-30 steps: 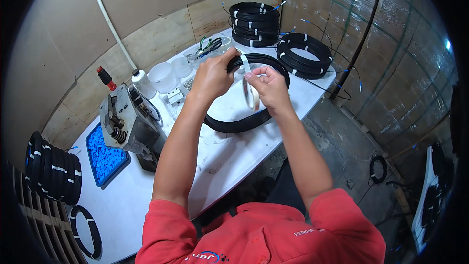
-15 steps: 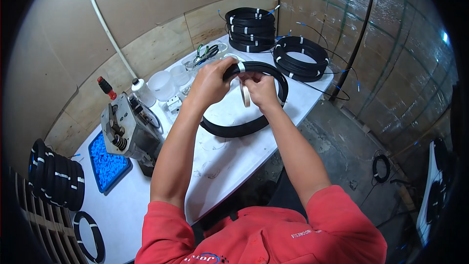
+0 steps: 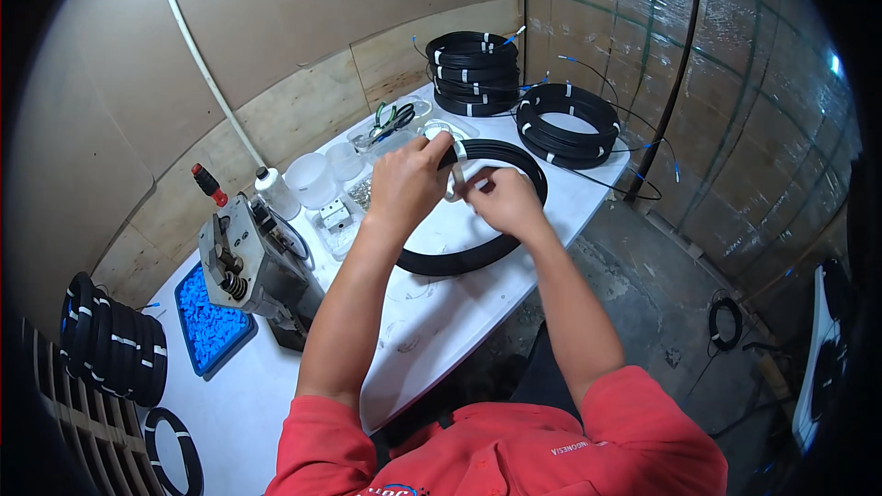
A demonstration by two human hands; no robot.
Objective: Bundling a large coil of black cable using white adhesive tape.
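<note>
A coil of black cable [image 3: 450, 263] stands tilted above the white table between my hands. My left hand [image 3: 411, 182] is closed on the coil's upper left part, thumb and fingers on its rim. White tape [image 3: 457, 165] wraps the cable there, and a pale loop of it hangs inside the coil. My right hand [image 3: 507, 204] is inside the ring with bent fingers pinching at this tape; the fingertips are partly hidden.
Stacked black coils [image 3: 473, 73] and a lower pile [image 3: 568, 129] stand at the far right of the table. To the left are a metal hand press [image 3: 262, 262], a blue tray of small blue parts [image 3: 209, 317], a white bottle [image 3: 274, 191], clear tubs [image 3: 312, 179] and scissors [image 3: 397, 119].
The pale tape loop has moved slightly left, closer to my left hand. My right hand has turned and sits lower relative to the coil's top. The whole view has shifted a little.
</note>
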